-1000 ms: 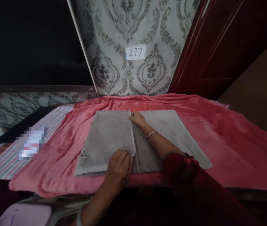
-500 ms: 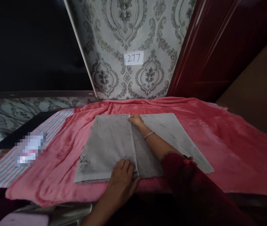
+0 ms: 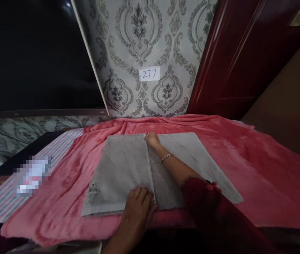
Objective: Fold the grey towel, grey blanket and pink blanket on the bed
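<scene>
I am pressing my left hand (image 3: 137,204) flat on the grey towel's (image 3: 120,169) near fold edge, my right hand (image 3: 152,140) pinning the far end, fingers gripping nothing. It is looking soft and limp; corners are seeming best to pinch.

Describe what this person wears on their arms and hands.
The right arm wears a dark red sleeve pushed up above the forearm, with a small red knot at its cuff, and a thin silver bangle at the wrist. The left hand and forearm are bare.

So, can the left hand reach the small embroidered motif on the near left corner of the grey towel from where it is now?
Probably yes. The left hand lies flat on the grey towel at its near edge, and the embroidered motif sits just to its left on the same layer. Nothing lies between them; the right hand is at the far edge.
</scene>
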`<state>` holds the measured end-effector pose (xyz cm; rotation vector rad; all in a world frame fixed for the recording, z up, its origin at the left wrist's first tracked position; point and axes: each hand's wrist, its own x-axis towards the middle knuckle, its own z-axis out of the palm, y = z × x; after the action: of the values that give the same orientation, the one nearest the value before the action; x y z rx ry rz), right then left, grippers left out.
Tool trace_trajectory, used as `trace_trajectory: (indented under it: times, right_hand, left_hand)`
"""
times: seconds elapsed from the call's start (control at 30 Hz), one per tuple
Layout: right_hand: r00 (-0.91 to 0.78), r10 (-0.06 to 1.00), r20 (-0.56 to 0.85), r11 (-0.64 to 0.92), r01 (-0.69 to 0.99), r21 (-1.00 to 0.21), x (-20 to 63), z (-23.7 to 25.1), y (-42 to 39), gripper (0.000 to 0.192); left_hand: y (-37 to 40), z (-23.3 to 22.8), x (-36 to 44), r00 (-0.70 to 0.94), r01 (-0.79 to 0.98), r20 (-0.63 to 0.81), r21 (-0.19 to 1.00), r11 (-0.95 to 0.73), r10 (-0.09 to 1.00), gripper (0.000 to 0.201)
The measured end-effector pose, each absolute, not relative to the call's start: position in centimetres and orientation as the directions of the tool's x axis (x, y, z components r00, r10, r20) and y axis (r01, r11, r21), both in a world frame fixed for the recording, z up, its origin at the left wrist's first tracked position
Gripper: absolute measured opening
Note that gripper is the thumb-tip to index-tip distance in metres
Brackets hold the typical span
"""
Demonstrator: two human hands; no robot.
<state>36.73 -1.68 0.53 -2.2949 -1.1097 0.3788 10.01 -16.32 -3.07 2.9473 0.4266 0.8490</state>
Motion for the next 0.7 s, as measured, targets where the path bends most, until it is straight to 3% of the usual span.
trace_trajectory:
  times: [0.23,0.43,0.7]
  right_hand:
    - [0.655,0.756,0.012,-0.483,0.570,-0.665,36.9,0.6,-1.7,0.031]
    - [0.620,0.784,0.044,-0.412,0.572,-0.710,37.7,0.3,-1.3,0.031]
    - [0.621,0.784,-0.004,-0.447,0.560,-0.697,38.0,-0.4,-0.9,0.019]
  left_hand:
    - [-16.6,-1.6,9.8,0.770,0.212,0.508,0.366,-0.906,0.386,0.014]
    - [-16.6,-1.4,10.2,0.772,0.226,0.460,0.446,-0.866,0.439,0.010]
    - [-16.6,-0.8,10.5,0.784,0.219,0.432,0.481,-0.849,0.446,0.013]
